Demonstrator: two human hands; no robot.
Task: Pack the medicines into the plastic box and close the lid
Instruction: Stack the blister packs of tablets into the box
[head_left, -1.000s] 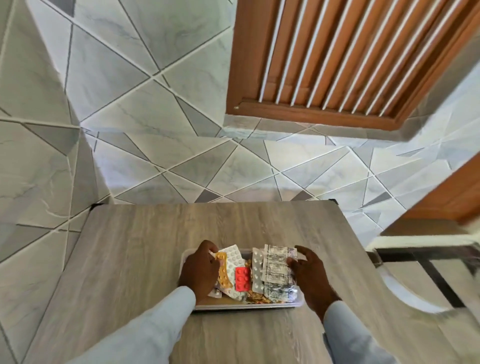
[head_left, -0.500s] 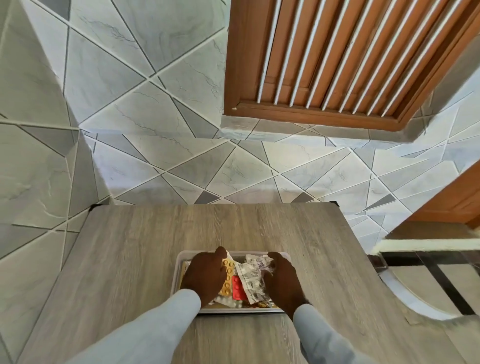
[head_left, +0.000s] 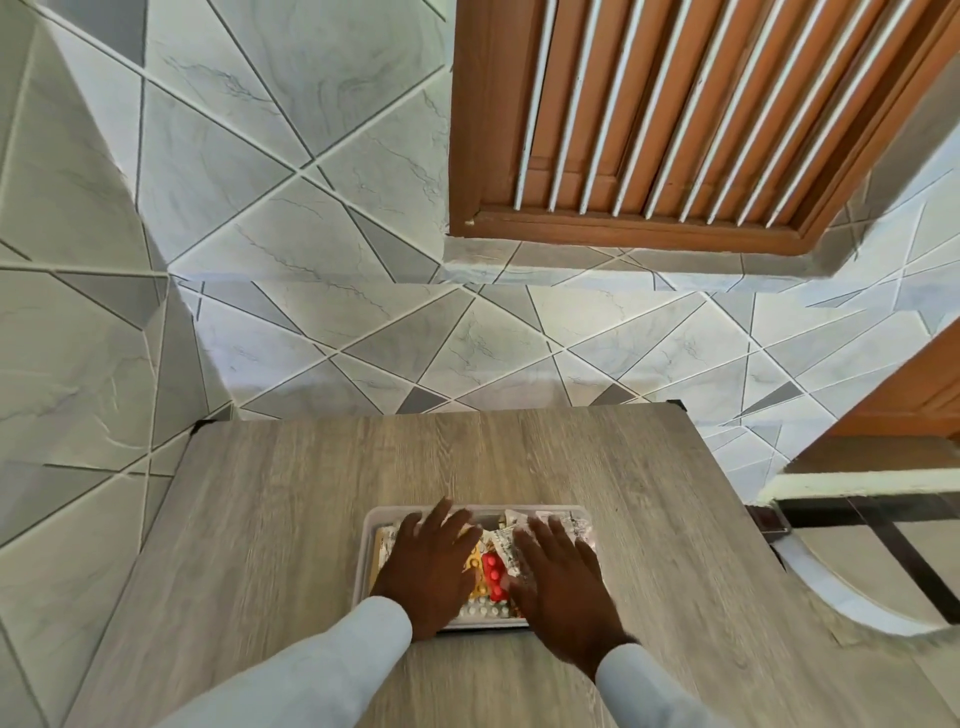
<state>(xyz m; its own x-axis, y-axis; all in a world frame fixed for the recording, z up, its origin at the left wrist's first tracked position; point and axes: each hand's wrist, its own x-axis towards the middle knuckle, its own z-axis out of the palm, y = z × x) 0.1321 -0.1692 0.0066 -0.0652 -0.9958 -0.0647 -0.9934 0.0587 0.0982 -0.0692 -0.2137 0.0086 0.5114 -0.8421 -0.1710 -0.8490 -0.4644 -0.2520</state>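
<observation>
A shallow clear plastic box sits near the front of the wooden table. Inside lie several blister packs: a red one, an orange one, white pills at the near edge and crumpled silver strips at the back. My left hand lies flat over the left part of the packs, fingers spread. My right hand lies flat over the right part, fingers spread too. Neither hand grips anything. No lid is in view.
The table stands against a tiled wall of grey and white triangles. A brown slatted wooden shutter is set in the wall above. To the right, past the table's edge, is a glass-topped piece with a dark frame.
Both hands have moved from the box's sides onto the packs and flattened out. The silver strips held up by my right hand before now lie down in the box.
</observation>
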